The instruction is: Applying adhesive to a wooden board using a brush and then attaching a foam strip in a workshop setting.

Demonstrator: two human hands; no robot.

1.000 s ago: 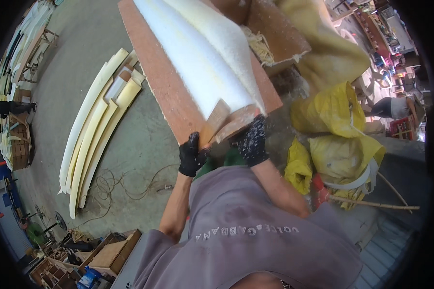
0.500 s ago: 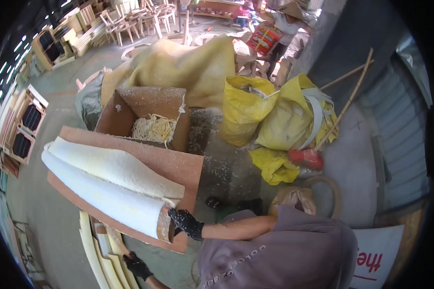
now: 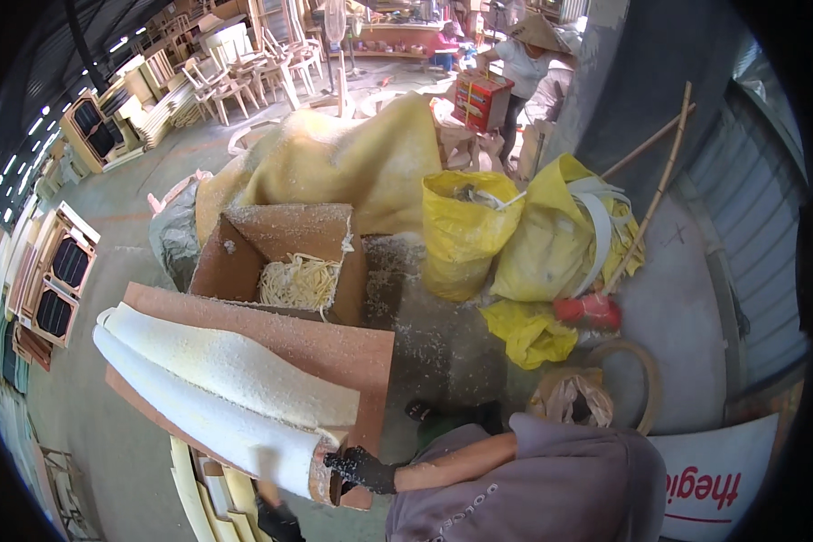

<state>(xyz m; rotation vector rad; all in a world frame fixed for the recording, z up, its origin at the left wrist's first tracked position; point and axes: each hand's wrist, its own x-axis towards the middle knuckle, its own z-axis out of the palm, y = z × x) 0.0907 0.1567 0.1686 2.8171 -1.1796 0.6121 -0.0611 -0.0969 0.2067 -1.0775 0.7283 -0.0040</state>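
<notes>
A long, curved piece padded with white foam (image 3: 226, 388) lies on a thin brown board (image 3: 352, 361). Its near end shows a bare brownish face. My right hand (image 3: 363, 470), in a black glove, is closed against that end, its fingers at the upper corner. Below the board, my left hand (image 3: 280, 521), also black-gloved, is wrapped round a tool with a tan wooden handle (image 3: 268, 492). The tool's far end is pale and smeared by motion, so its kind is unclear. White crumbs dot the foam and my right glove.
An open cardboard box (image 3: 280, 221) holding pale strips stands behind the board. Yellow sacks (image 3: 465, 244) and a bamboo pole (image 3: 659, 190) stand right. Pale yellow strips (image 3: 217, 488) lie below the board. A person (image 3: 524, 68) in a conical hat holds a red box (image 3: 483, 101).
My left hand has moved right and down with the tool, toward my right hand. My right hand stays at the padded piece's end. The whole view has shifted, so the scene sits lower.
</notes>
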